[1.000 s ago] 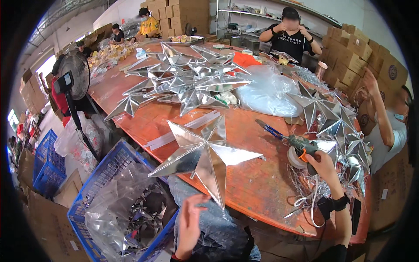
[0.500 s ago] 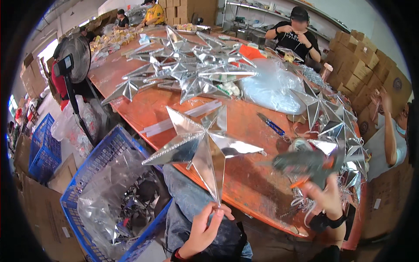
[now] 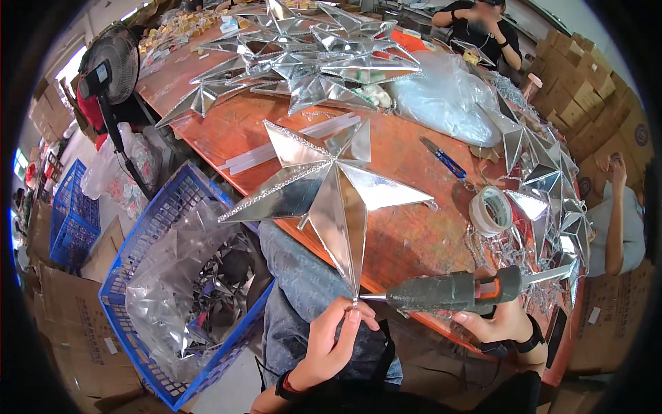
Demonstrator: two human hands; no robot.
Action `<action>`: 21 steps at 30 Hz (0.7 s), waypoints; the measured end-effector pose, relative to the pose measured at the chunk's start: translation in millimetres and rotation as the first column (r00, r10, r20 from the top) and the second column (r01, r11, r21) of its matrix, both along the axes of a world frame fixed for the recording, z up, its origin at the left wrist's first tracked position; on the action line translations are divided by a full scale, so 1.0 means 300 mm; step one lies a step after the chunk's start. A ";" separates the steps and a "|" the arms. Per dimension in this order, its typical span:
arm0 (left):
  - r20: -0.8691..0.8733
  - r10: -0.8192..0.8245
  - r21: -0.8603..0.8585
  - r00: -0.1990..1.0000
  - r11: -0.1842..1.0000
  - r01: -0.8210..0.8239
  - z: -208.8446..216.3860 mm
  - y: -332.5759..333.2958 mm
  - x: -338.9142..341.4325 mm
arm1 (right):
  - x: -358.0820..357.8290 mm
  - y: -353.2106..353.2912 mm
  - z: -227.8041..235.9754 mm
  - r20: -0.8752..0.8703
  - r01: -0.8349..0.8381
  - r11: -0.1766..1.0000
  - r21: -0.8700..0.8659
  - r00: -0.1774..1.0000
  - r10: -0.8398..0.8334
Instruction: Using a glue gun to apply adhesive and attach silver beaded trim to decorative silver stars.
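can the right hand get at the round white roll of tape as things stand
Probably not without freeing itself first: the right hand grips a dark green plastic glue gun. The roll of tape itself looks uncovered and close by.

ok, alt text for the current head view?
Left hand pinches the near tip of a silver five-pointed star while the right hand holds a green glue gun, its nozzle at that tip. The star extends past the edge of an orange table, with more silver stars piled beyond; a blue crate is at left.
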State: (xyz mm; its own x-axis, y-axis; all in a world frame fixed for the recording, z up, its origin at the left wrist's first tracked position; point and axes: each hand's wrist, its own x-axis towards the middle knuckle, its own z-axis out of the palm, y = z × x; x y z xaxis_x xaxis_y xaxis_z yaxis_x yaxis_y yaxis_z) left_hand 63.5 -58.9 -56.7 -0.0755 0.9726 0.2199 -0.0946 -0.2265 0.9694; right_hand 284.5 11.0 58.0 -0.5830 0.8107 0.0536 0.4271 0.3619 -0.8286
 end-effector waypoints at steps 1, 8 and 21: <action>-0.010 0.002 -0.001 1.000 1.000 -0.002 0.002 0.000 -0.001 | -0.001 0.003 0.000 -0.001 0.001 1.000 -0.001 1.000 -0.001; -0.010 -0.013 0.009 1.000 1.000 0.013 -0.005 0.004 -0.003 | 0.008 0.014 -0.006 0.130 -0.043 0.999 0.030 0.991 0.039; -0.021 -0.040 -0.070 0.999 0.997 0.038 0.003 0.006 -0.018 | 0.019 0.017 -0.040 0.140 0.050 0.988 0.145 0.988 -0.070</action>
State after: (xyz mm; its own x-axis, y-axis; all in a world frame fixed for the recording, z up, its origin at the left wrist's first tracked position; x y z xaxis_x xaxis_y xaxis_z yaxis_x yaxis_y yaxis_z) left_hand 58.0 -57.1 -55.8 -0.0333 0.9877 0.1525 -0.0802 -0.1547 0.9847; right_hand 290.1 16.1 46.0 -0.5434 0.8348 0.0882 0.5629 0.4403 -0.6994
